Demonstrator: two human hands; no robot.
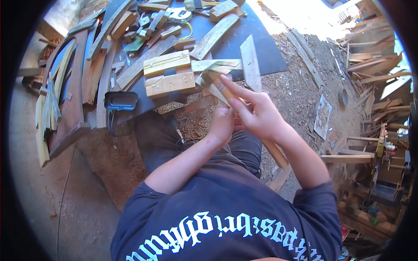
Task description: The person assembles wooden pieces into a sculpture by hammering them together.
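My right hand (261, 111) is wrapped round the wooden handle of a hammer (224, 90), close below its head. The hammer's head tilts up toward the table, and the handle's lower end comes out under my right wrist. Pressed close beside it, my left hand (223, 124) is closed with the thumb up; whatever it pinches is hidden behind the fingers. Just past the hands, at the table's near edge, lies a pale wooden block (170, 85) with a notched wooden piece (166, 63) behind it. Grey slats (250, 65) lie beyond the hammer head.
Offcuts and a tape measure (179, 15) crowd the far part of the dark table (272, 56). A black plastic tray (121, 101) sits at its near edge. An arched wooden frame (72, 108) stands left. Stacked timber (376, 78) lines the right; wood shavings (198, 122) cover the ground.
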